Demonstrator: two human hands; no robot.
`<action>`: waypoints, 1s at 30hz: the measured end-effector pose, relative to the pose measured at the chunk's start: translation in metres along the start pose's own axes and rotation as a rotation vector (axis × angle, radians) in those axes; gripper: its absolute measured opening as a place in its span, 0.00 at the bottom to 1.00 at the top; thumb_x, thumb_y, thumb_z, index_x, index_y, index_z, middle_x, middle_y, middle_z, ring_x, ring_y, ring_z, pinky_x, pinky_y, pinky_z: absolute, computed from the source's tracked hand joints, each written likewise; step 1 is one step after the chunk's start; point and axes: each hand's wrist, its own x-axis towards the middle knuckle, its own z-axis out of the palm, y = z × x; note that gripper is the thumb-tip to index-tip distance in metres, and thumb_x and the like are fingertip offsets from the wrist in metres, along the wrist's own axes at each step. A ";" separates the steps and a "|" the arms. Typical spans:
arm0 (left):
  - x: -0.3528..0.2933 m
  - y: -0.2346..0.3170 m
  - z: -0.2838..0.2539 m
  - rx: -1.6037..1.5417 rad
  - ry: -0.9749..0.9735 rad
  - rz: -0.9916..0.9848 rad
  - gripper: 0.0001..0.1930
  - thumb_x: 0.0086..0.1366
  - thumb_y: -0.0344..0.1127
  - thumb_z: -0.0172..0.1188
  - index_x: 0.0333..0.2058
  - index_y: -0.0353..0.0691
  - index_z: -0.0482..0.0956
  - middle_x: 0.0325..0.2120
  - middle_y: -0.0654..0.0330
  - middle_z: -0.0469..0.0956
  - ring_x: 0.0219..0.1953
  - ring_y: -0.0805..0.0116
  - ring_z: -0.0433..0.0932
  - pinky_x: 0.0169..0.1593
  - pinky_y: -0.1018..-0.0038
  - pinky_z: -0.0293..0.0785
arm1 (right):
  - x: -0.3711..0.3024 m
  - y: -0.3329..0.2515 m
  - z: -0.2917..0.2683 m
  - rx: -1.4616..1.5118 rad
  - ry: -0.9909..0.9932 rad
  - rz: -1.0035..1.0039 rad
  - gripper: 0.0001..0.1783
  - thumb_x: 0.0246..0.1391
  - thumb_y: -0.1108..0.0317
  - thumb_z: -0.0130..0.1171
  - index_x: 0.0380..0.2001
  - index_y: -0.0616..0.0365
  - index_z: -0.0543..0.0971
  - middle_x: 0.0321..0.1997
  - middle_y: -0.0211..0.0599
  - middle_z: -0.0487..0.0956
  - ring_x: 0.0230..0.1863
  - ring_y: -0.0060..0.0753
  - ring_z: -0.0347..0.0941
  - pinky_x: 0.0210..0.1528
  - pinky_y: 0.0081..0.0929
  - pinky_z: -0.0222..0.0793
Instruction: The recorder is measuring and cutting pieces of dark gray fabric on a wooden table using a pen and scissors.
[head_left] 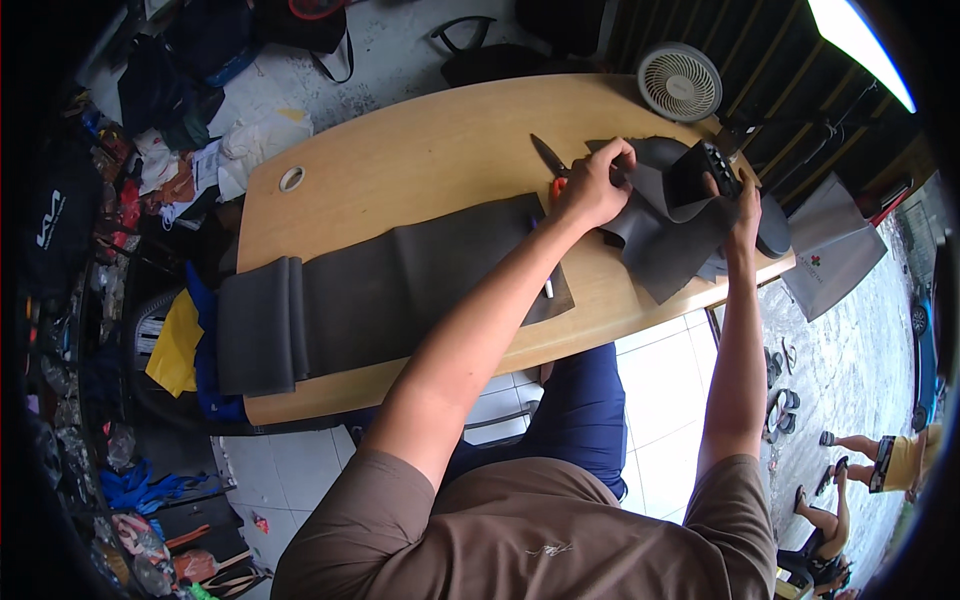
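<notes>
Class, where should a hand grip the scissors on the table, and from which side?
Grip the scissors by the orange handle, probably from the left. The pointed blade aims toward the table's far edge, and the left hand crowds the handle's right side.

A small workshop, by the look of its wooden table point(440, 160), scissors point(547, 154), dark sheeting point(668, 258) and heaped cloth point(245, 150).
</notes>
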 end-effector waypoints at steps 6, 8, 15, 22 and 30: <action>0.030 0.000 0.029 0.033 0.067 0.121 0.14 0.66 0.27 0.72 0.48 0.51 0.87 0.42 0.58 0.91 0.49 0.56 0.92 0.54 0.59 0.85 | 0.023 -0.015 -0.021 -0.080 0.073 0.049 0.53 0.60 0.39 0.80 0.74 0.68 0.75 0.66 0.64 0.80 0.69 0.61 0.79 0.74 0.45 0.73; 0.039 0.008 0.035 0.047 0.038 0.113 0.12 0.65 0.28 0.72 0.46 0.51 0.89 0.44 0.56 0.92 0.51 0.55 0.92 0.56 0.60 0.86 | 0.030 -0.012 -0.033 -0.077 0.176 0.012 0.52 0.61 0.39 0.80 0.75 0.67 0.75 0.66 0.64 0.79 0.69 0.61 0.79 0.74 0.45 0.73; 0.073 0.010 0.048 0.134 -0.158 0.010 0.12 0.65 0.33 0.71 0.44 0.55 0.98 0.48 0.53 0.94 0.51 0.52 0.92 0.58 0.61 0.86 | 0.008 -0.056 -0.054 0.112 0.350 0.043 0.50 0.64 0.43 0.79 0.76 0.67 0.74 0.67 0.57 0.79 0.67 0.50 0.80 0.72 0.40 0.73; 0.100 -0.008 0.059 0.152 -0.329 0.072 0.20 0.61 0.40 0.76 0.52 0.49 0.95 0.44 0.50 0.94 0.48 0.57 0.92 0.56 0.62 0.86 | -0.040 -0.091 -0.050 0.429 0.244 0.092 0.43 0.70 0.60 0.77 0.79 0.66 0.69 0.62 0.43 0.80 0.57 0.26 0.80 0.59 0.25 0.79; 0.119 -0.032 0.067 0.317 -0.478 0.301 0.19 0.58 0.39 0.77 0.47 0.38 0.90 0.48 0.46 0.90 0.55 0.52 0.89 0.54 0.57 0.86 | -0.057 -0.062 -0.012 0.143 0.175 -0.251 0.47 0.61 0.65 0.80 0.79 0.61 0.70 0.65 0.54 0.76 0.66 0.56 0.78 0.71 0.45 0.74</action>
